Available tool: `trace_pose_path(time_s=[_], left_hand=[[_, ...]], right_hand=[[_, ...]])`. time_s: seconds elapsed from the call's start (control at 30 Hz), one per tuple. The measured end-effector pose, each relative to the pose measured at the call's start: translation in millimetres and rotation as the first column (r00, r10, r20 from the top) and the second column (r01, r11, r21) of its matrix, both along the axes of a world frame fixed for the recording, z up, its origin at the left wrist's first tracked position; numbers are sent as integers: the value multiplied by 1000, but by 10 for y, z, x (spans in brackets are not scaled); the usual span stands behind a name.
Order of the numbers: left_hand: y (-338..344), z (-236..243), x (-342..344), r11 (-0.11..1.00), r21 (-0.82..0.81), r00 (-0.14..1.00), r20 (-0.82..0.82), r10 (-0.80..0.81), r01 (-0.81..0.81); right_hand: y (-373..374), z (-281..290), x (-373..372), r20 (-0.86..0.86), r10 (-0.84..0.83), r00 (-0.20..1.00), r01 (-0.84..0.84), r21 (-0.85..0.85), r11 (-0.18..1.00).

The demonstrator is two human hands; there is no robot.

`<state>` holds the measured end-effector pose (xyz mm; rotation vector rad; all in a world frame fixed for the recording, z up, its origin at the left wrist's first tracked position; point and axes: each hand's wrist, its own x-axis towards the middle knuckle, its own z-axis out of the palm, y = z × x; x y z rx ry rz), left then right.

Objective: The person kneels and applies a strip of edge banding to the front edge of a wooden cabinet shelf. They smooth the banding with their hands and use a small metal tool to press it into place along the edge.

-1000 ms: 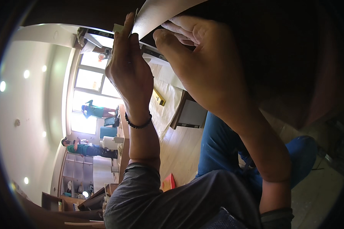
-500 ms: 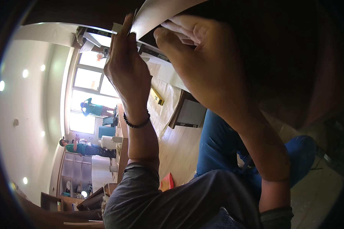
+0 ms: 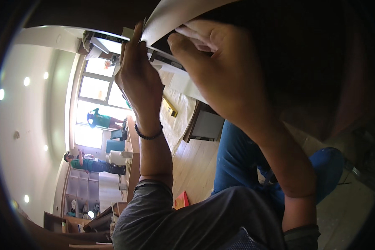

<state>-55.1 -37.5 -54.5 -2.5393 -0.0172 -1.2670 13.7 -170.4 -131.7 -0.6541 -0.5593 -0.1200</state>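
My left hand (image 3: 141, 79), with a dark beaded bracelet (image 3: 150, 132) at the wrist, is raised at the upper middle. Its thumb and fingers close at the lower end of a pale curved strip (image 3: 175, 14); a thin dark edge shows by the fingertips, too small to name. Just right of it, my right hand (image 3: 225, 58) is bent beneath the strip, thumb and fingers curled toward a dark surface. Whatever lies in its grasp is hidden by the hand and shadow. A small yellowish piece (image 3: 127, 32) sits beside my left fingers.
A yellow spirit level (image 3: 169, 107) lies on a pale sheet (image 3: 181, 114). Near my legs stands a dark-edged panel box (image 3: 205, 121); a red-orange object (image 3: 181, 201) lies on the wooden floor (image 3: 196, 166). Two people (image 3: 102, 121) stand farther off by windows and shelves (image 3: 82, 187).
My left hand and the pale strip sit slightly lower in the picture. My right hand keeps nearly the same place and its curled pose.
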Motion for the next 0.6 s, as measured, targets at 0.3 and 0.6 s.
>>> trace_pose_path(time_s=[0.3,0.6], left_hand=[[-123,-29,25,1000,-8,1000,10,-5,5],[-161,-52,38,994,-70,997,16,-77,78]], right_hand=[[49,-15,46,37,-76,996,77,-7,997],[43,-32,49,38,-65,997,65,1,998]])
